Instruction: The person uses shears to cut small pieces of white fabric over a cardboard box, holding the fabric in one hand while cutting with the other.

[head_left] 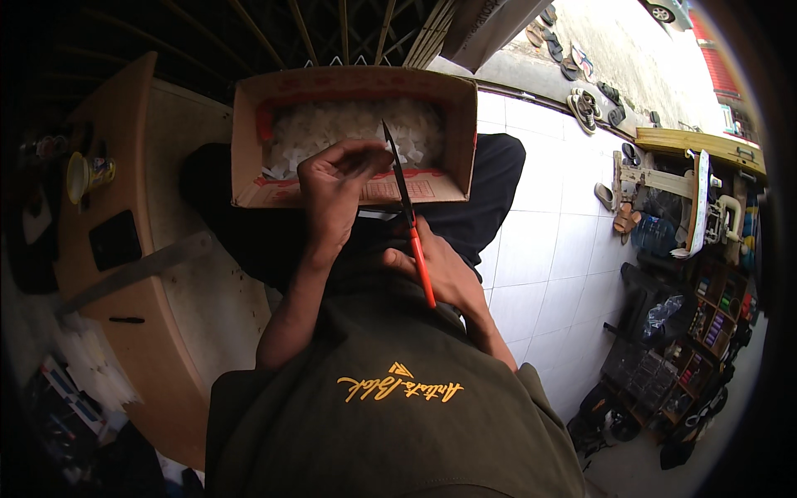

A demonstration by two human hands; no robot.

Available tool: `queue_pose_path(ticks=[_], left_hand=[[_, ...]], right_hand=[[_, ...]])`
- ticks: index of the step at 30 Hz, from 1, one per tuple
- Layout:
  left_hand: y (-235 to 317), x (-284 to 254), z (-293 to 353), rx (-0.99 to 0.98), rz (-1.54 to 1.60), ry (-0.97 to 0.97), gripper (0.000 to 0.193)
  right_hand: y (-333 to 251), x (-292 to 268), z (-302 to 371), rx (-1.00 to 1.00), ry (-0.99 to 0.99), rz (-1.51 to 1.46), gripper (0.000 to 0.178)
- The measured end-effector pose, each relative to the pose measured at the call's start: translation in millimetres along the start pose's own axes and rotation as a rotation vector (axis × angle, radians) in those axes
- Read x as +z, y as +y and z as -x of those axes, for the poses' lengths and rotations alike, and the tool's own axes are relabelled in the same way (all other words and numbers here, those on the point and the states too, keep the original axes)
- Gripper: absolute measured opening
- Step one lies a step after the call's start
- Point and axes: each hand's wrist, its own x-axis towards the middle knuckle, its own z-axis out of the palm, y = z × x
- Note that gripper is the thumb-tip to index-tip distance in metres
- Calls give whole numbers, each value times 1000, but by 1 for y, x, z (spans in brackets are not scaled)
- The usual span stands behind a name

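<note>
My right hand (444, 267) is closed around the red handle of a pair of scissors (420, 264). Its dark blades point away from me, with the tip over a cardboard box (242, 158). Many small whitish translucent scraps (357, 124) fill the box. My left hand (336, 187) hovers over the near rim of the box, just left of the blades. Its fingers are curled together and slightly blurred, and what they pinch cannot be made out. The box stands between my dark-trousered legs.
To the left a wooden table (178, 398) carries a dark phone (116, 241), a yellow cup (79, 178), a long flat blade (141, 270) and a black pen (126, 319). White floor tiles lie to the right, with sandals (584, 108) and an organizer of small items (714, 324) beyond.
</note>
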Motion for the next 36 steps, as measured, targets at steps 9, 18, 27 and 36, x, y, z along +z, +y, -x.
queue_pose_path(ticks=[9, 18, 27, 36], left_hand=[[4, -8, -1, -7, -167, -139, 16], [3, -6, -1, 19, -219, -77, 10], [-2, -7, -2, 78, -241, -50, 10], [-2, -8, -2, 87, -292, -44, 12]], right_hand=[[-3, 0, 0, 42, 41, -17, 84], [-19, -9, 1, 122, 12, 60, 70], [9, -3, 2, -333, 122, 559, 39], [-9, -5, -4, -28, 162, 191, 62]])
